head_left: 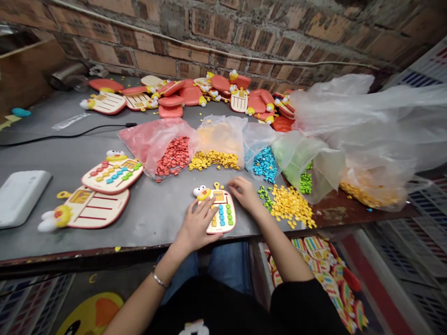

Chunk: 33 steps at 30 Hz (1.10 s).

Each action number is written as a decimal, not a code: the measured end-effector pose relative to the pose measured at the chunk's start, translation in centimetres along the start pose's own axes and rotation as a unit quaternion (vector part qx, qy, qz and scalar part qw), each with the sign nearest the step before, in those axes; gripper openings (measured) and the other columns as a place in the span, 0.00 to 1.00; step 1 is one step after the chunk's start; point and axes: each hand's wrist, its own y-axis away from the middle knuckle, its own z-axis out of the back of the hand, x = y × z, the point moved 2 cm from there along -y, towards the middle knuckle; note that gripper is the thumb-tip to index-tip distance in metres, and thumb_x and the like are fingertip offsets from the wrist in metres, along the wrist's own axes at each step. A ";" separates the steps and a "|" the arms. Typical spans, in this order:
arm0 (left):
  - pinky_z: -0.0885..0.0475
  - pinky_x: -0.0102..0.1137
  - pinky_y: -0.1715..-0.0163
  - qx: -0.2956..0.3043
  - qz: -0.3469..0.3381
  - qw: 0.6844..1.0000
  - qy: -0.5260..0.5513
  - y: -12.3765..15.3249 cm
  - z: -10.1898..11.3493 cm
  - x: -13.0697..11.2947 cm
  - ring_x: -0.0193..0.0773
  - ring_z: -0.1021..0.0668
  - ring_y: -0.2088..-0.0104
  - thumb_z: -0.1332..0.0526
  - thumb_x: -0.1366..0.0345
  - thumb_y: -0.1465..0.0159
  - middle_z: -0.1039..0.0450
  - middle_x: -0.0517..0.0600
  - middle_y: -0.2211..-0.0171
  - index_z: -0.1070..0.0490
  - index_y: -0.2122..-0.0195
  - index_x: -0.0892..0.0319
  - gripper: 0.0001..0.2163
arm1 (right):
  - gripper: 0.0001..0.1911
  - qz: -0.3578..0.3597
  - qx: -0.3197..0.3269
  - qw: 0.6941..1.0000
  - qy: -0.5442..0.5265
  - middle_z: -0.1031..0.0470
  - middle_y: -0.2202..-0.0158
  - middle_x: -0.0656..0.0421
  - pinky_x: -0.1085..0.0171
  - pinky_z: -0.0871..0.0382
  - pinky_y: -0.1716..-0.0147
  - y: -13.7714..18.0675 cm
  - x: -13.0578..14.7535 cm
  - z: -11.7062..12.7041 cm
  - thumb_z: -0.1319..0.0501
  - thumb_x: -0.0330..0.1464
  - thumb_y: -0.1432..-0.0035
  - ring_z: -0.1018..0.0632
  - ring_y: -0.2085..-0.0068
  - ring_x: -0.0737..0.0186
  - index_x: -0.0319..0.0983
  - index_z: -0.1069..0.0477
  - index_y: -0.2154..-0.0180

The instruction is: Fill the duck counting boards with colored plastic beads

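A duck-shaped toy abacus board [220, 211] lies at the table's front edge with blue and green beads on its rows. My left hand [198, 224] rests flat on its left side, fingers spread over the board. My right hand [245, 192] sits just right of the board's top, fingers curled near it; whether it pinches a bead I cannot tell. Loose yellow beads [291, 204] and a few green beads [264, 195] lie right beside that hand.
Open plastic bags spill red beads [172, 157], yellow beads [213, 159], blue beads [264, 163] and green beads [306, 182]. Two boards [112, 176] [89, 208] lie at left beside a white box [19, 195]. A pile of red boards [195, 95] lines the brick wall. A crate of boards [324, 274] sits below.
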 end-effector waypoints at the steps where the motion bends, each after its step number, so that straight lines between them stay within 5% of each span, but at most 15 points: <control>1: 0.48 0.51 0.40 -0.002 -0.001 1.000 0.001 0.0 0.0 0.0 0.54 0.39 0.36 0.37 0.49 0.43 0.44 0.59 0.35 0.36 0.41 0.58 0.31 | 0.08 0.004 0.009 1.000 0.007 0.27 0.63 0.55 0.62 0.29 0.62 -0.5 -0.4 -0.3 0.42 0.24 0.40 0.25 0.62 0.61 0.38 0.26 0.62; 8: 0.48 0.50 0.39 0.001 0.001 1.000 -0.002 0.1 0.0 0.0 0.53 0.40 0.36 0.38 0.48 0.42 0.45 0.58 0.34 0.36 0.41 0.58 0.31 | 0.06 0.050 0.077 0.995 0.049 0.28 0.66 0.55 0.63 0.30 0.61 -2.6 -1.7 -2.2 0.40 0.22 0.43 0.26 0.64 0.61 0.37 0.26 0.68; 17: 0.49 0.50 0.39 0.001 0.004 1.000 0.008 0.0 0.2 -0.1 0.54 0.39 0.36 0.37 0.50 0.42 0.45 0.58 0.34 0.36 0.41 0.57 0.30 | 0.10 0.127 0.071 0.987 0.062 0.26 0.60 0.53 0.58 0.29 0.57 0.8 -3.3 -0.2 0.46 0.28 0.36 0.26 0.58 0.59 0.40 0.26 0.63; 26: 0.48 0.51 0.39 -0.001 0.001 1.000 0.006 0.1 0.0 0.0 0.55 0.39 0.36 0.38 0.49 0.42 0.45 0.58 0.34 0.36 0.41 0.57 0.30 | 0.07 0.056 0.058 0.987 0.138 0.25 0.64 0.52 0.57 0.32 0.59 0.7 -3.0 -0.7 0.43 0.28 0.38 0.28 0.61 0.55 0.39 0.26 0.65; 33: 0.50 0.50 0.39 0.000 -0.001 1.000 0.010 0.0 0.0 0.0 0.54 0.40 0.36 0.38 0.48 0.42 0.45 0.58 0.34 0.36 0.41 0.58 0.30 | 0.07 0.059 0.039 0.995 0.071 0.25 0.63 0.52 0.58 0.29 0.58 1.2 -2.1 -0.1 0.44 0.27 0.38 0.25 0.60 0.57 0.39 0.27 0.65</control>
